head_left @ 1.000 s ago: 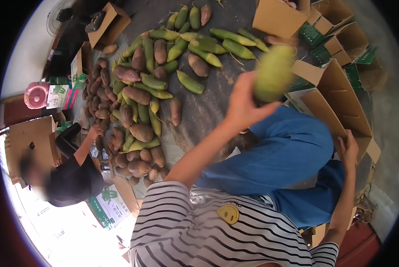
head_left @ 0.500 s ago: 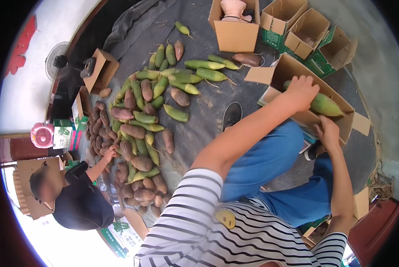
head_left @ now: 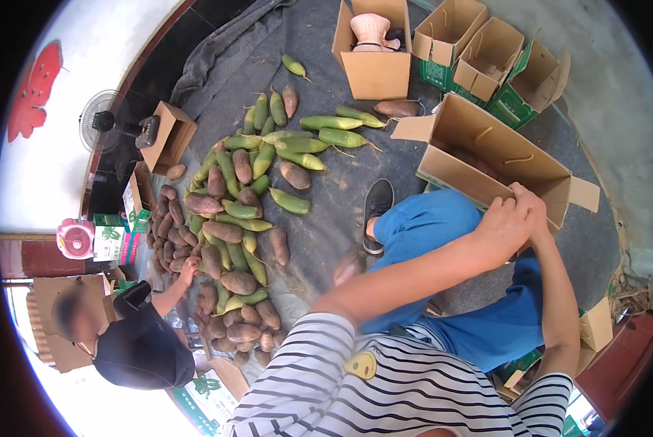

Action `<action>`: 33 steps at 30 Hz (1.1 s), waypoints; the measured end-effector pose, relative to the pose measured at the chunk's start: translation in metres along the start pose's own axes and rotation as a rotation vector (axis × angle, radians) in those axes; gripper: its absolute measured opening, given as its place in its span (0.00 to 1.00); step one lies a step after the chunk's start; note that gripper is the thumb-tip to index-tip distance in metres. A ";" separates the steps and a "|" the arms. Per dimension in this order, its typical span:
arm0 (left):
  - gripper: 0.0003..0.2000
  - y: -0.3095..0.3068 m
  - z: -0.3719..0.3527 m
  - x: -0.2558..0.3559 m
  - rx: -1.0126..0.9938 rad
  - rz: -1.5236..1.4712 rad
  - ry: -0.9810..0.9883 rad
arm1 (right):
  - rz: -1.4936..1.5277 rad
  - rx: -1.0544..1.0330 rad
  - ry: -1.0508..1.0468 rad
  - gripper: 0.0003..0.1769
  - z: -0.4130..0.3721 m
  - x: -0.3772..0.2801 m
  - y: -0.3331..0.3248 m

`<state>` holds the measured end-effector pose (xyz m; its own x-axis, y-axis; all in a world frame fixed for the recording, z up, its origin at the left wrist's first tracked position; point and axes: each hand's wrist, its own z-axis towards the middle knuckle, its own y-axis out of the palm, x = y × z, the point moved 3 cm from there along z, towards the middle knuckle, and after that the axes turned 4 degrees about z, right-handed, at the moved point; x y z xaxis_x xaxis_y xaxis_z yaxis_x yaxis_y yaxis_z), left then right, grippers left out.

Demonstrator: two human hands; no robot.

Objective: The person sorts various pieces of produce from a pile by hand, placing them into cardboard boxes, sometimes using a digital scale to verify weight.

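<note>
Both hands are on the near wall of the open cardboard box, right of centre. The left hand has its fingers curled over the rim. The right hand is touching it, fingers mostly hidden, so can't tell their state. The pile of green and brown vegetables lies well apart, centre left.

Black-white striped shirt, yellow smiley patch — blue trousers, dark shoe.

No print on the green boxes is legible.
</note>
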<state>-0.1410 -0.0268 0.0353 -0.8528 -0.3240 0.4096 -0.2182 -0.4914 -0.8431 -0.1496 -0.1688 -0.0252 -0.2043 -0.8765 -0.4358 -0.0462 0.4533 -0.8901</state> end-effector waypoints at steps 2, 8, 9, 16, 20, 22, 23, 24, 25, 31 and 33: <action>0.17 -0.001 0.000 0.000 -0.035 0.058 -0.001 | -0.031 0.005 0.006 0.12 0.000 -0.002 -0.001; 0.15 -0.006 -0.003 -0.002 -0.061 0.096 -0.006 | -0.006 0.050 -0.108 0.10 -0.002 0.001 -0.003; 0.15 -0.006 -0.004 -0.003 -0.042 0.095 -0.013 | 0.003 0.051 -0.100 0.10 -0.002 0.001 -0.003; 0.15 -0.008 -0.005 -0.006 -0.107 0.098 -0.027 | 0.072 0.072 -0.064 0.09 -0.006 -0.005 -0.009; 0.16 -0.009 -0.005 -0.004 -0.106 0.111 -0.018 | 0.088 0.083 -0.075 0.07 -0.002 0.007 -0.004; 0.17 -0.008 -0.005 -0.005 -0.119 0.107 -0.027 | 0.095 0.079 -0.048 0.07 -0.001 0.007 -0.005; 0.17 -0.007 -0.005 -0.005 -0.108 0.106 -0.026 | 0.099 0.075 -0.036 0.07 -0.001 0.007 -0.004; 0.17 -0.008 -0.005 -0.006 -0.099 0.103 -0.026 | 0.082 0.076 -0.040 0.07 -0.001 0.009 -0.003; 0.16 -0.008 -0.005 -0.006 -0.090 0.099 -0.026 | 0.064 0.076 -0.044 0.06 -0.001 0.011 -0.002; 0.16 -0.008 -0.006 -0.008 -0.058 0.049 -0.026 | 0.086 0.062 -0.077 0.05 -0.005 0.014 -0.007; 0.16 -0.008 -0.007 -0.008 -0.046 0.033 -0.037 | 0.119 0.068 -0.059 0.05 -0.005 0.014 -0.007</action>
<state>-0.1353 -0.0147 0.0365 -0.8418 -0.3701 0.3930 -0.2121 -0.4428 -0.8712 -0.1573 -0.1832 -0.0242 -0.1460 -0.8262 -0.5442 0.0414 0.5445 -0.8378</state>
